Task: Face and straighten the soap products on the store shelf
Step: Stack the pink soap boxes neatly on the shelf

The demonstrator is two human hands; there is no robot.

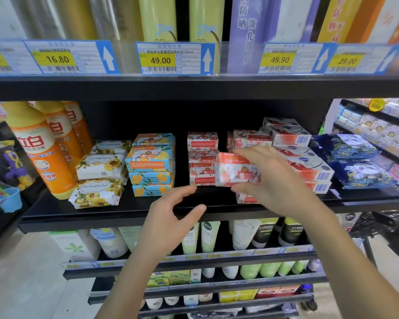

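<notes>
You have one red-and-white soap bar (pixel 237 172) gripped in your right hand (pixel 272 180). Just beyond your left hand (pixel 171 212) is a stack of three more red-and-white bars (pixel 202 157), with four blue-and-orange soap packs (pixel 150 157) stacked to that hand's left and three yellow-flowered soap packs (pixel 99 166) further left again. Furthest left of your hands stand three orange bottles (pixel 44 148), right of your right hand you can count at least five red-and-white boxes (pixel 309 166) and two dark blue packets (pixel 364 173), and above both hands hang five price tags (pixel 173 58), the leftmost cut off.
</notes>
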